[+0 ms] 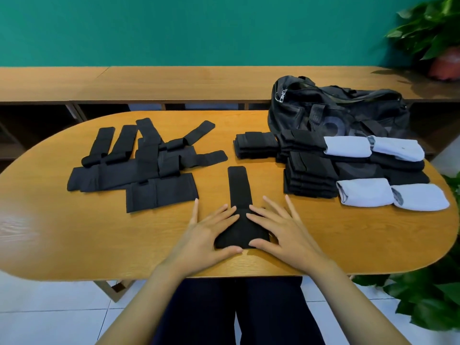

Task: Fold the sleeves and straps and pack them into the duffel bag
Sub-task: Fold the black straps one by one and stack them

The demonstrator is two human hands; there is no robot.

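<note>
- both hands lie flat near the table (pixel 74 240) edge: left hand (pixel 209 235) and right hand (pixel 281 232), fingers straight and spread, gripping nothing, pressing the wide folded end of a black strap (pixel 239 195) between them.
- its narrow tail runs straight away from the fingertips, not yet folded.
- likely best: anchor the fold with one palm, bring the tail back over it with the other hand, edges lined up, then smooth.
- folded stacks (pixel 308 175) lie beyond the right hand, with the duffel bag (pixel 336 113) behind them.
- unfolded pile (pixel 139 165) lies beyond the left hand.
</note>
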